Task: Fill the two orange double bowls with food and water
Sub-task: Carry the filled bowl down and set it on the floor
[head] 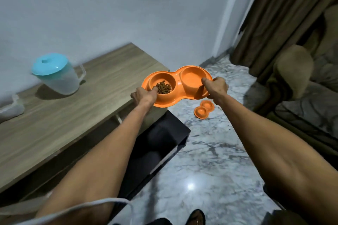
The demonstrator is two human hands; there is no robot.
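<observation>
1. Both hands grip one orange double bowl in the air, off the end of the wooden bench and above the marble floor.
2. Left hand is closed on the left end of the bowl, with the thumb hooked over the rim into the left cup.
3. Right hand is closed on the right end, with the thumb over the rim of the right cup.
4. Two orange double bowls are in view: the held one and a second double bowl lying on the floor below it, well apart from the hands.
5. In the held bowl, the left cup contains a small heap of brown kibble; the right cup shows no kibble, and I cannot tell whether it holds water.
6. What the two cups of the floor bowl contain is too small to make out.
7. One clear plastic jug with a light blue lid stands on the bench near the wall; its contents cannot be judged.
8. One pale bag-like thing lies at the left edge of the bench, only partly in view.
9. No brand, label or writing can be read on any of these.
10. A brown curtain hangs at the right, beside a sofa.
</observation>
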